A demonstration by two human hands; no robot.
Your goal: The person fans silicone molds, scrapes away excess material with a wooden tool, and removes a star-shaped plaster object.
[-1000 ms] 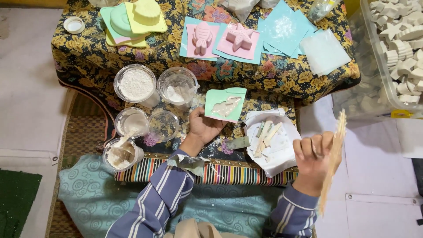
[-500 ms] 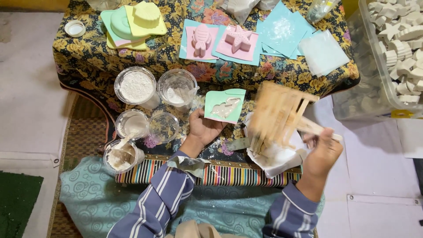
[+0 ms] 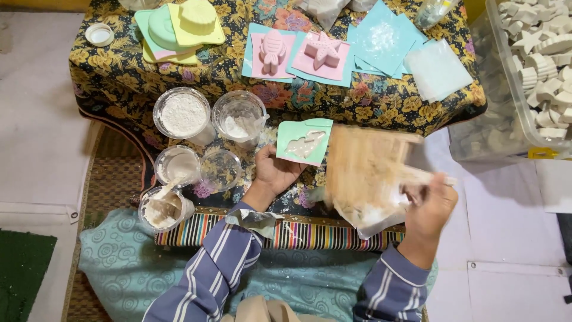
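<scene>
- Where the fingers close on it, the right hand (image 3: 430, 206) grips a flat tan board (image 3: 364, 166), badly motion-blurred; fingers curled together around its lower right edge, exact grip not resolvable.
- Board sits tilted above a crumpled white sheet (image 3: 369, 216) at the near table edge; contact between the two cannot be told.
- Left hand (image 3: 275, 173): fingers bent, thumb and fingertips pinched on the near edge of a green mould tray (image 3: 305, 141), which lies flat on the floral tablecloth (image 3: 381, 107) and holds a pale cast shape.
- Just left of that hand: four clear round containers — one full of white powder (image 3: 182, 113), one with powder residue (image 3: 238, 117), a nearly empty one (image 3: 220, 169), one with white paste and a stick (image 3: 161, 209).
- Further back: pink fish mould (image 3: 272, 53) and pink starfish mould (image 3: 322, 53) on blue sheets, stacked green and yellow moulds (image 3: 179, 27).
- Far right: clear bin (image 3: 506, 119) of white cast pieces, off the table.
- Both sleeves blue-striped.
</scene>
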